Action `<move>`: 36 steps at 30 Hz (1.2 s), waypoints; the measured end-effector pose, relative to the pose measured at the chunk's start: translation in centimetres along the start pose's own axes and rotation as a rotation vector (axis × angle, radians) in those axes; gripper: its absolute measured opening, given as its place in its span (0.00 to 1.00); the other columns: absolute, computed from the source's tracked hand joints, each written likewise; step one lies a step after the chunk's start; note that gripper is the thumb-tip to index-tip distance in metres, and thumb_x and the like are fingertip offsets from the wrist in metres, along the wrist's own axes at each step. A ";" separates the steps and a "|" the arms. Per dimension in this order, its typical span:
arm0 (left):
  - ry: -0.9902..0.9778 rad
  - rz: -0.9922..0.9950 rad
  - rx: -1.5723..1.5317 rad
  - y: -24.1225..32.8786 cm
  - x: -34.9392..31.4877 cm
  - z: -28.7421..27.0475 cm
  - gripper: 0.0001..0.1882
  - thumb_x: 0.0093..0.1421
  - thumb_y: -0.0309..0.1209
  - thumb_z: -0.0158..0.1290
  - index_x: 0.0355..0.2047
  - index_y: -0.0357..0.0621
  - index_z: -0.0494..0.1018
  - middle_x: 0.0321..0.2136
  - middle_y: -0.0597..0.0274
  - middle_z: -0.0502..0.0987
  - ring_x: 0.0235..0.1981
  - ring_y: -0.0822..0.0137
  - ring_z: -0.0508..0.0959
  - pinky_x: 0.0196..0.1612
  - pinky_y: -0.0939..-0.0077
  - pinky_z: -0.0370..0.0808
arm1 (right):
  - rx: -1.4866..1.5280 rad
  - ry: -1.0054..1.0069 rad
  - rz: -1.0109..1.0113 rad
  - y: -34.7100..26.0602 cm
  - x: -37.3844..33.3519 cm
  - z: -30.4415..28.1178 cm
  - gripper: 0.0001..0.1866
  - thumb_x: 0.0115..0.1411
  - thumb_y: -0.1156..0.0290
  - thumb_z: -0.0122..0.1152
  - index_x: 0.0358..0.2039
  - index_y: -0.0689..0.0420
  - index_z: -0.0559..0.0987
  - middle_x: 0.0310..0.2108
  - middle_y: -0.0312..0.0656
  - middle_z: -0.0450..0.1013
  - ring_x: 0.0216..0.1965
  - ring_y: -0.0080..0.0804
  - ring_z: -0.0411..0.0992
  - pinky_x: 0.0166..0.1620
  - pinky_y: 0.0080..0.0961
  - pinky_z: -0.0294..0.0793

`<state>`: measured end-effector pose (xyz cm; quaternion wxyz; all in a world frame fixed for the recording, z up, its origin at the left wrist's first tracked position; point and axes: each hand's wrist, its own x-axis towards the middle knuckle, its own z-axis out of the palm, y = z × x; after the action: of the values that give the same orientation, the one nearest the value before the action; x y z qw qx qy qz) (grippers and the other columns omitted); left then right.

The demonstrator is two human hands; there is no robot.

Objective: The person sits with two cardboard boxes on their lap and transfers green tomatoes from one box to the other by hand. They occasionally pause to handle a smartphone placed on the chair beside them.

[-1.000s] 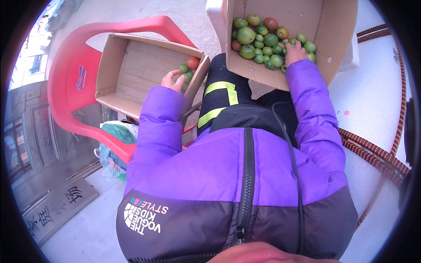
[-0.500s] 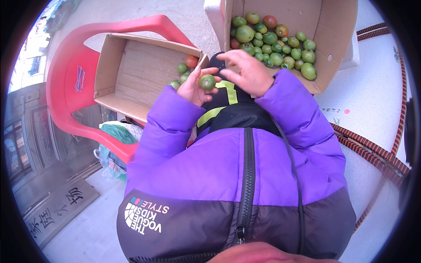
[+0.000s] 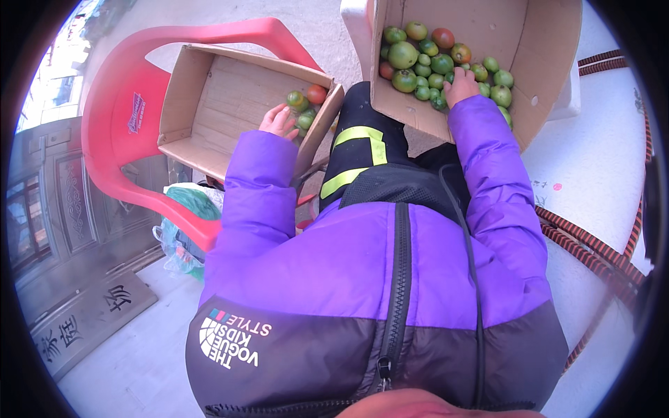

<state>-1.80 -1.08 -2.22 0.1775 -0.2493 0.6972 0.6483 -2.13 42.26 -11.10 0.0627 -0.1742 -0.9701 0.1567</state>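
Observation:
Inside the cardboard box at the left, my left hand is open, its fingers stretched out beside a few tomatoes. A green tomato lies just beyond its fingertips, with a red tomato to the right and more green ones below. My right hand reaches into the larger cardboard box at the right. Its fingers are apart and rest among many mostly green tomatoes. A big green tomato and a reddish one lie farther left in that box.
A red plastic chair holds the left box. Plastic bags hang or lie below its armrest. My legs in dark trousers with yellow bands are between the boxes. Striped brown tubing curves at the right over a white surface.
My left hand has moved left into the left box and let go of the green tomato. My right hand has left it and moved right, down into the tomatoes of the right box.

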 end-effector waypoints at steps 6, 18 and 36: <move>-0.024 0.003 -0.066 0.8 -1.1 1.1 0.25 0.64 0.39 0.53 0.59 0.49 0.63 0.55 0.58 0.67 0.55 0.59 0.70 0.51 0.63 0.73 | 0.241 0.071 0.079 -0.6 -0.6 -2.0 0.24 0.54 0.66 0.65 0.49 0.59 0.72 0.45 0.55 0.71 0.44 0.50 0.73 0.47 0.39 0.73; -0.686 -0.177 -0.395 1.4 -5.3 7.1 0.31 0.68 0.56 0.36 0.59 0.45 0.63 0.49 0.57 0.73 0.44 0.62 0.77 0.33 0.76 0.77 | 0.955 -0.367 -0.569 -14.1 -10.0 -10.4 0.23 0.57 0.73 0.60 0.54 0.56 0.71 0.44 0.40 0.70 0.41 0.28 0.72 0.43 0.25 0.75; 0.018 -0.093 -0.422 0.2 -0.4 2.4 0.27 0.64 0.35 0.52 0.61 0.47 0.58 0.58 0.51 0.60 0.53 0.53 0.72 0.48 0.63 0.75 | -0.340 -0.283 -0.184 0.3 -0.3 -5.4 0.15 0.60 0.74 0.48 0.47 0.55 0.72 0.47 0.46 0.70 0.53 0.46 0.68 0.51 0.39 0.73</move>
<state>-1.75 1.32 -2.00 0.1449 -0.3185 0.5353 0.7687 -0.82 43.91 -6.14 -0.0899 -0.0693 -0.9935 0.0073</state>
